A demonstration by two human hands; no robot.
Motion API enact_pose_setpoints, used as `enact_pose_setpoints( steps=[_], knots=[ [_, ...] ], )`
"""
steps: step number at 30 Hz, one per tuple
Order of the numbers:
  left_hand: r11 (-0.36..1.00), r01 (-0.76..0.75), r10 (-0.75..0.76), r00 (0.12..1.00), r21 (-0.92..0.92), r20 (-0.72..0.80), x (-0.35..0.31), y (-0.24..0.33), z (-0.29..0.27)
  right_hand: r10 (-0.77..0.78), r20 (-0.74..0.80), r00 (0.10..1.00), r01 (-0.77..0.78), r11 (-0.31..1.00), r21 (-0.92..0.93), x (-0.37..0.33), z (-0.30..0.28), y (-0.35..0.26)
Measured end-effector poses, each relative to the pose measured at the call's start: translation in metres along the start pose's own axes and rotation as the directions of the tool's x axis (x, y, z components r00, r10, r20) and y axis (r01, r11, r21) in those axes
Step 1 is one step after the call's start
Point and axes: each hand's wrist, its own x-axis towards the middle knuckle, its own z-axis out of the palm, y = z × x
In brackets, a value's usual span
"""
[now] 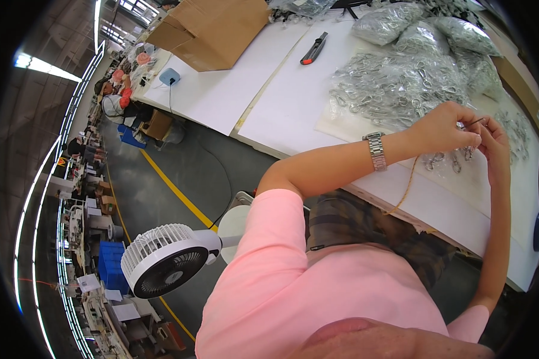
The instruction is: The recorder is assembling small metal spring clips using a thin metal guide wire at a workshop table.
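Observation:
Both hands meet above the right part of the white table. My left hand [446, 128], with a metal watch [375, 151] on the wrist, is closed in a pinch. Against it, my right hand [492, 140] has its fingers pinched too. Between the fingertips shows a thin dark cord-like piece [477, 121]; its kind is too small to tell. Just below the hands are several small metal clasps [456, 163]. A yellow-orange cord [408, 186] runs from beneath my left wrist over the table's front edge. Beyond my hands lies a heap of metal clasps in clear plastic [395, 84].
Stuffed clear bags [422, 37] lie behind the heap. A red-and-black utility knife [314, 49] and an open cardboard box [212, 33] are on the table [287, 102]. A white fan [172, 257] stands to my left. Another person [118, 102] sits at the far left.

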Motion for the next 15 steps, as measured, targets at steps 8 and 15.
enact_pose_setpoints(
  steps=[8,15],
  knots=[
    [0.646,0.513,-0.455,0.853,-0.565,0.254,0.0,0.01,-0.006,0.001,0.077,0.997,0.004,0.997,-0.072,0.001,0.004,-0.001],
    [0.585,0.578,-0.496,0.81,-0.569,0.313,0.005,-0.006,0.002,0.003,-0.026,1.0,-0.004,0.999,-0.047,-0.003,-0.017,0.001]
  ],
)
